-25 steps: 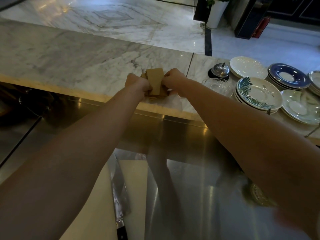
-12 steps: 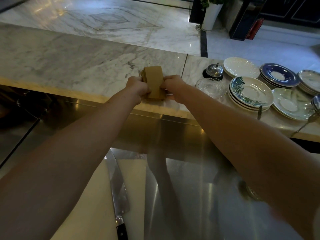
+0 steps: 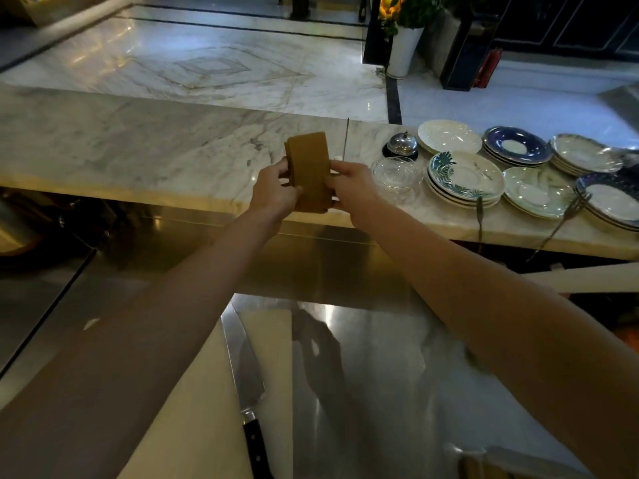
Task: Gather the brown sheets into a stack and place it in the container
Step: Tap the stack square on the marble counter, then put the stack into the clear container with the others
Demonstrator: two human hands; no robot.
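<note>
A stack of brown sheets stands nearly upright above the near edge of the marble counter, held between both hands. My left hand grips its left side and my right hand grips its right side. The stack's lower edge is partly hidden by my fingers. I cannot tell which object is the container; a brown-edged object peeks in at the bottom right.
Right of the stack sit a clear glass dish, a metal bell and several stacks of plates. On the steel worktop below lie a cutting board and a large knife.
Both hands have lifted the brown stack slightly and squared it more upright. The view shifted, so the plates sit farther left in frame.
</note>
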